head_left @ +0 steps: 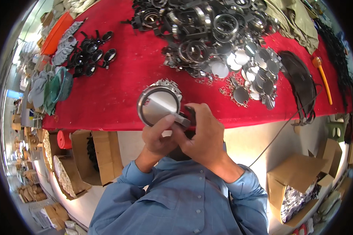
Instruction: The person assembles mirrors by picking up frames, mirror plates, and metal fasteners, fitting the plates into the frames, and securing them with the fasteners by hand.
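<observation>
My left hand (157, 135) grips a round silver mirror in a metal ring frame (158, 105), thumb across its lower face, holding it just over the near edge of the red table (117, 82). My right hand (206, 131) is closed on a small dark part (189, 113) pressed against the mirror's right rim. A few small metal clips (169, 84) lie on the cloth right behind the mirror.
A heap of metal ring frames (208, 27) and loose mirror discs (251, 70) covers the far right of the table. Black oval frames (91, 53) lie at left, an orange-handled tool (323, 78) at right. Cardboard boxes (94, 156) stand below on both sides.
</observation>
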A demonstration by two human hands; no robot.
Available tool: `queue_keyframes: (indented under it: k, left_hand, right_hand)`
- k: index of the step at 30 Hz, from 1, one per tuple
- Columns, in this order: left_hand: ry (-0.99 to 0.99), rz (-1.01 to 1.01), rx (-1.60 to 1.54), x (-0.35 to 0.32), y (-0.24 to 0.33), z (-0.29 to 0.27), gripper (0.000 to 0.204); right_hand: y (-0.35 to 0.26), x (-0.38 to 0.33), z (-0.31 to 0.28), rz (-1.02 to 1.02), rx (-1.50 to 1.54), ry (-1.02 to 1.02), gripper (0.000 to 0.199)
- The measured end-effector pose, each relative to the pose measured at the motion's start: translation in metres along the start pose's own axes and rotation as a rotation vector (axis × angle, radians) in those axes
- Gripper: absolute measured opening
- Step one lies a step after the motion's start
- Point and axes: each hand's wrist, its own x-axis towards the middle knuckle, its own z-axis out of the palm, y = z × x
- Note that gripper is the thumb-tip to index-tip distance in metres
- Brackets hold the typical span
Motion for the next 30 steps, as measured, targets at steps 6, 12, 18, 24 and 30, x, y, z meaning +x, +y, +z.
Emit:
queue_keyframes:
  k: [6, 12, 18, 24, 30]
  left_hand:
    - [-0.059, -0.103, 0.070, 0.004, 0.013, 0.002, 0.059]
    - [-0.110, -0.413, 0.237, 0.010, 0.005, -0.020, 0.061]
    - [0.058, -0.758, 0.213, 0.052, -0.123, -0.127, 0.042]
    - [0.113, -0.275, 0.682, 0.103, -0.233, -0.233, 0.058]
    - [-0.165, -0.391, 0.267, 0.105, -0.171, -0.086, 0.024]
  right_hand:
    - [0.014, -0.007, 0.000, -0.188, -0.287, -0.042, 0.029]
    - [0.010, -0.004, -0.003, 0.077, -0.050, -0.115, 0.025]
    - [0.033, -0.011, -0.027, 0.141, -0.032, -0.290, 0.018]
    - [0.073, -0.022, -0.049, 0.202, -0.003, -0.073, 0.020]
    - [0.112, -0.009, -0.092, 0.351, -0.408, 0.187, 0.030]
